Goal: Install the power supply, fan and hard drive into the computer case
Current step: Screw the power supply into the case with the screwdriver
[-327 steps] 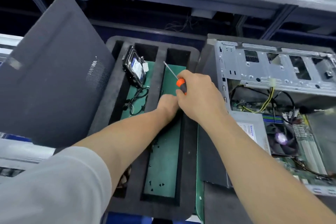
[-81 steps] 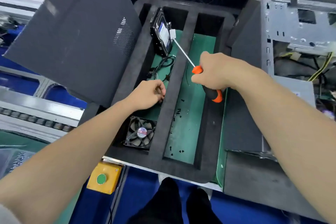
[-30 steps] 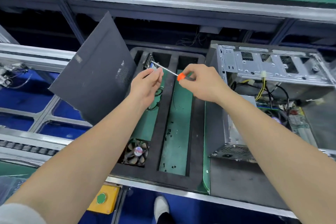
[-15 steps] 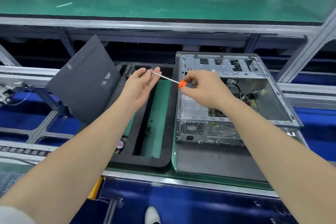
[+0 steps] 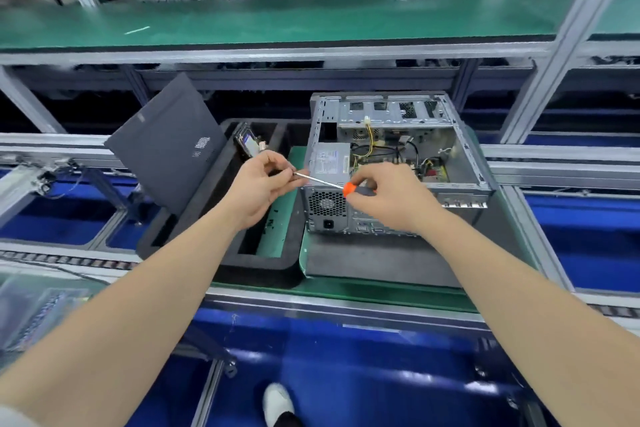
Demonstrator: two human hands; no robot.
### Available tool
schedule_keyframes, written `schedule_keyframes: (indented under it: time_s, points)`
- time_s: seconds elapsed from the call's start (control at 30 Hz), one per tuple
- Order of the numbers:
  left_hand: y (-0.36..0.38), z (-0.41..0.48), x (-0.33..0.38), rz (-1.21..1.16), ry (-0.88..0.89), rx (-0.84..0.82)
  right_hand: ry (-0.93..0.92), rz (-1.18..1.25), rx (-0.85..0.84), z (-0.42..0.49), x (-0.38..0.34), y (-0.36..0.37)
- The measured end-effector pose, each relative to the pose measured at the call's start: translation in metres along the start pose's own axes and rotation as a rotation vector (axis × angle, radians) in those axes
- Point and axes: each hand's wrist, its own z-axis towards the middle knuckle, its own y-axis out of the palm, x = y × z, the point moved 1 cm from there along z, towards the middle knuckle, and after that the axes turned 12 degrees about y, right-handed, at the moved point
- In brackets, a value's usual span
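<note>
Computer case (image 5: 465, 149): bare grey sheet metal, boxy, lying on its side with the open face up; yellow and black wires loop inside.
Power supply (image 5: 329, 160): dull metal box with a pale label, seated in the case's near-left corner; its honeycomb vent faces the person.
Hard drive (image 5: 248, 144): dark slab with a shiny label, standing on edge in the black foam tray (image 5: 263, 265) just left of the case.
Side panel (image 5: 166, 163): flat matte grey sheet with a small perforated patch, leaning beyond the tray, further left of the case.
Screwdriver (image 5: 320, 181): thin bright steel shaft with an orange collar and dark grip, held level in front of the case's near-left corner.
Right hand (image 5: 393, 199): fingers curled round the grip.
Left hand (image 5: 258, 189): thumb and fingertips pinched together on the shaft's tip (whatever sits between them is too small to tell).
Hidden: the left forearm covers the tray's left compartment, and the right hand covers part of the case's rear face.
Blur: the green shelf (image 5: 311, 21) behind the case is smeared.
Change: half a second ago the left fingers lay straighter beside the tip; they have now closed on it, and both hands have dropped nearer the case's rear face.
</note>
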Motion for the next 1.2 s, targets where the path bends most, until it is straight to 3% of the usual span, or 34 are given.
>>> schedule_keyframes:
  time_s: [0.23,0.4,0.5,0.6,0.77,1.2]
  points:
    - [0.012,-0.030,-0.031,-0.040,-0.170,-0.002,0.143,0.084,-0.068,-0.038,0.033,0.028]
    - [0.017,-0.059,-0.074,-0.375,-0.527,0.303,0.392,0.378,-0.291,-0.058,0.051,0.078]
    - [0.021,-0.068,-0.099,-0.383,-0.617,0.447,0.547,0.564,-0.353,-0.072,0.054,0.121]
    - [0.021,-0.066,-0.114,-0.396,-0.631,0.549,0.667,0.825,-0.366,-0.082,0.044,0.161]
    - [0.017,-0.055,-0.121,-0.369,-0.618,0.561,0.779,1.006,-0.246,-0.078,0.024,0.194]
    - [0.003,-0.050,-0.122,-0.343,-0.628,0.546,0.797,1.037,-0.147,-0.067,0.012,0.213]
